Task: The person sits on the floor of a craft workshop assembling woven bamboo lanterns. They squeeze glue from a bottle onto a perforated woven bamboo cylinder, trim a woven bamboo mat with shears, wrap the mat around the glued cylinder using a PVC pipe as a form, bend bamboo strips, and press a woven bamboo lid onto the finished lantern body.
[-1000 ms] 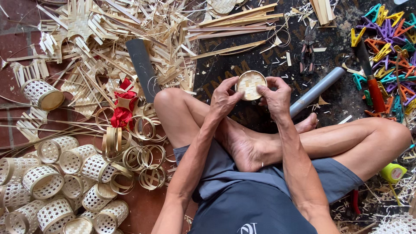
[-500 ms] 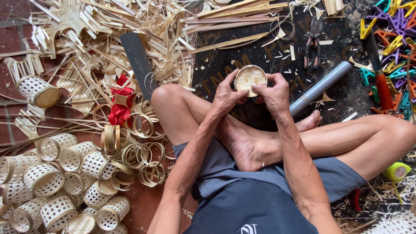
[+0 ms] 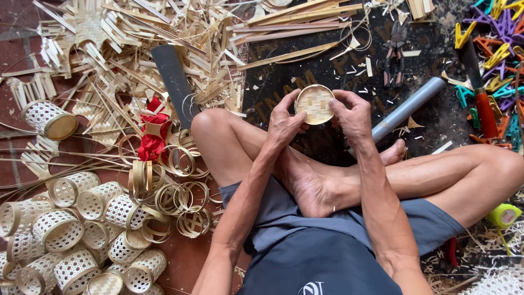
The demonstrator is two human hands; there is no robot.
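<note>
I sit cross-legged on the floor and hold a small round woven bamboo basket [image 3: 315, 104] in front of my knees, its woven bottom facing me. My left hand [image 3: 285, 121] grips its left rim, thumb on the edge. My right hand [image 3: 352, 113] grips the right rim, fingers curled over the top. Both hands press the ring around the woven disc.
Several finished openwork baskets [image 3: 65, 229] lie at lower left beside loose bamboo rings [image 3: 174, 196]. Bamboo strips and scraps [image 3: 136, 49] cover the upper left. A grey pipe [image 3: 409, 106], pliers [image 3: 394, 52], a red-handled knife [image 3: 480, 90] and coloured clips [image 3: 499, 33] lie to the right.
The view has shifted slightly. My hands stay on the basket, turning it a little; fingers have regripped along the rim.
</note>
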